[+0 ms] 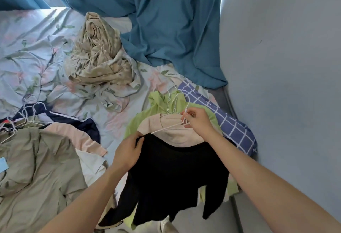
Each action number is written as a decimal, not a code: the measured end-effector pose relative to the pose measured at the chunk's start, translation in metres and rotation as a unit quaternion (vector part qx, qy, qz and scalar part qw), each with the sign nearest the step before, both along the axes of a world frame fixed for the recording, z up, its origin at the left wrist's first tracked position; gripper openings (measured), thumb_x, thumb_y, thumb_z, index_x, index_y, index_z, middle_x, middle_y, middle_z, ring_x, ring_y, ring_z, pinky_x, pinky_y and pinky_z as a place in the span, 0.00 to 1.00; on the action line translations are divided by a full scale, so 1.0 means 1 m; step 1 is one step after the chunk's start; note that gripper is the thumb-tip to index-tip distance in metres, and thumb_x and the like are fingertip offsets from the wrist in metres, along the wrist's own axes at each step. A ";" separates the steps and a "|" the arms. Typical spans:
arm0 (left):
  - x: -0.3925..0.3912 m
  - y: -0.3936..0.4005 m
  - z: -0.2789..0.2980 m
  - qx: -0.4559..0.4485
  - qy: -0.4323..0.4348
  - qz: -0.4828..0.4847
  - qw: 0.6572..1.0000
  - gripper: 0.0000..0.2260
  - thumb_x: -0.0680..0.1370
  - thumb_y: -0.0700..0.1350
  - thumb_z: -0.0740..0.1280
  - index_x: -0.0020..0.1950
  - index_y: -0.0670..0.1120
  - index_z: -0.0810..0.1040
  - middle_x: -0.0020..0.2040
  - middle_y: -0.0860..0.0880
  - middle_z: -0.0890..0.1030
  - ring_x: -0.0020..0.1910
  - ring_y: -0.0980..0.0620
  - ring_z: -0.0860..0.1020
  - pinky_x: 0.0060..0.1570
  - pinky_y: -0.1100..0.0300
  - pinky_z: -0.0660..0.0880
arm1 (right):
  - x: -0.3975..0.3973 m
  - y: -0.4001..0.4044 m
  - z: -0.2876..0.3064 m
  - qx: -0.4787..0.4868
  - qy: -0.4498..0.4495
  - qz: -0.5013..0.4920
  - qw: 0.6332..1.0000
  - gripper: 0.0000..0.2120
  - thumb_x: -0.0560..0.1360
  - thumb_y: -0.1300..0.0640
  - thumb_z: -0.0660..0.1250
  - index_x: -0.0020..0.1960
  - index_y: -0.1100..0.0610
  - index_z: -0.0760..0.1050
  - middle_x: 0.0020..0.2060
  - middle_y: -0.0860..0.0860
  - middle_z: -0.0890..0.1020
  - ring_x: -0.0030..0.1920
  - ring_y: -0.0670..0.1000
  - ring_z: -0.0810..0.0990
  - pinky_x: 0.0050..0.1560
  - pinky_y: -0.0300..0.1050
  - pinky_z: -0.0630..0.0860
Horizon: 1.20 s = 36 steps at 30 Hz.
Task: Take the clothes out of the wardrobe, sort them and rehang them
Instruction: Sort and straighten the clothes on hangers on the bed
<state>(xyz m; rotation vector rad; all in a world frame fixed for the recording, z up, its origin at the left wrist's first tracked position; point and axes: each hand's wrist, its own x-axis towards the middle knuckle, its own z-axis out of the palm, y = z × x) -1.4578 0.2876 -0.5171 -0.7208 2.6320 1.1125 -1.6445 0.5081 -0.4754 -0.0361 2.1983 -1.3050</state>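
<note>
Hands: two; the left hand grips the shoulder of a black top, fingers curled on the cloth; the right hand pinches the neck of a white wire hanger.
Black top: one, dark and matte, held over the bed's near edge with one hanger arm running into its neck; sleeves hang down.
Pile beneath: one beige garment on one lime zip top, with more white hangers, count unclear.
Left pile: one olive shirt, one pink piece, one navy piece, several wire hangers.
Bed: floral sheet, creased; one crumpled tan cloth; one blue checked pillow.
Room: teal curtain, pale wall.
</note>
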 end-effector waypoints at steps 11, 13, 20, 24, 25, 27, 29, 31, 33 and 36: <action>0.040 -0.053 -0.119 -0.083 -0.079 0.017 0.993 0.20 0.83 0.48 0.63 0.76 0.53 0.72 0.63 0.50 0.75 0.64 0.46 0.75 0.54 0.48 0.77 | 0.014 -0.051 -0.145 0.149 0.098 0.079 0.981 0.23 0.83 0.56 0.66 0.77 0.55 0.69 0.73 0.51 0.73 0.75 0.52 0.69 0.76 0.52 0.67; 0.068 -0.069 -0.119 -0.088 -0.086 0.033 0.992 0.20 0.83 0.48 0.63 0.76 0.53 0.72 0.63 0.50 0.76 0.63 0.45 0.76 0.53 0.48 0.77 | 0.043 -0.070 -0.145 0.124 0.085 0.110 0.983 0.22 0.83 0.57 0.65 0.76 0.53 0.70 0.71 0.48 0.75 0.74 0.49 0.70 0.75 0.51 0.68; 0.146 -0.151 -0.137 -0.117 -0.067 0.094 0.986 0.19 0.82 0.47 0.65 0.73 0.50 0.73 0.60 0.47 0.77 0.58 0.42 0.77 0.52 0.47 0.76 | 0.128 -0.189 -0.163 0.078 0.070 0.222 0.969 0.23 0.83 0.53 0.67 0.76 0.52 0.71 0.72 0.47 0.75 0.75 0.48 0.70 0.75 0.49 0.68; 0.195 -0.213 -0.161 -0.141 -0.050 0.116 0.982 0.22 0.81 0.48 0.65 0.75 0.49 0.73 0.61 0.46 0.77 0.60 0.41 0.77 0.55 0.45 0.76 | 0.174 -0.263 -0.181 0.082 0.099 0.271 0.954 0.23 0.82 0.53 0.69 0.76 0.54 0.71 0.71 0.48 0.76 0.73 0.48 0.71 0.71 0.44 0.68; 0.210 -0.230 -0.165 -0.150 -0.045 0.116 0.981 0.22 0.80 0.49 0.65 0.75 0.50 0.72 0.61 0.46 0.77 0.61 0.41 0.76 0.55 0.45 0.76 | 0.187 -0.281 -0.188 0.082 0.106 0.284 0.949 0.22 0.82 0.53 0.69 0.75 0.54 0.71 0.71 0.48 0.76 0.72 0.49 0.72 0.71 0.46 0.69; 0.240 -0.265 -0.171 -0.162 -0.037 0.124 0.978 0.23 0.80 0.49 0.67 0.76 0.50 0.72 0.63 0.47 0.76 0.63 0.43 0.75 0.57 0.44 0.76 | 0.214 -0.320 -0.202 0.089 0.116 0.312 0.939 0.22 0.81 0.53 0.69 0.74 0.54 0.72 0.69 0.49 0.77 0.70 0.52 0.74 0.68 0.48 0.71; 0.271 -0.305 -0.173 -0.178 -0.034 0.127 0.975 0.25 0.80 0.49 0.68 0.78 0.50 0.71 0.68 0.47 0.75 0.67 0.45 0.73 0.60 0.44 0.75 | 0.239 -0.362 -0.213 0.094 0.120 0.340 0.928 0.22 0.81 0.52 0.70 0.73 0.53 0.73 0.67 0.51 0.78 0.68 0.55 0.75 0.63 0.50 0.72; 0.298 -0.351 -0.171 -0.198 -0.031 0.126 0.972 0.27 0.80 0.49 0.68 0.79 0.50 0.69 0.71 0.46 0.73 0.69 0.44 0.72 0.63 0.45 0.74 | 0.261 -0.406 -0.218 0.086 0.130 0.355 0.922 0.23 0.80 0.52 0.70 0.73 0.50 0.72 0.65 0.51 0.78 0.67 0.56 0.75 0.64 0.53 0.73; 0.316 -0.402 -0.169 -0.217 -0.022 0.123 0.968 0.28 0.79 0.49 0.69 0.79 0.49 0.68 0.72 0.45 0.71 0.69 0.42 0.71 0.66 0.43 0.73 | 0.272 -0.448 -0.220 0.075 0.152 0.348 0.922 0.25 0.79 0.53 0.72 0.74 0.50 0.72 0.66 0.52 0.78 0.68 0.56 0.74 0.68 0.56 0.71; 0.329 -0.480 -0.163 -0.252 -0.013 0.136 0.958 0.29 0.79 0.48 0.69 0.80 0.49 0.68 0.74 0.43 0.70 0.72 0.41 0.69 0.66 0.41 0.72 | 0.275 -0.508 -0.224 0.068 0.170 0.328 0.927 0.28 0.77 0.55 0.73 0.75 0.54 0.71 0.67 0.54 0.78 0.67 0.57 0.74 0.70 0.54 0.70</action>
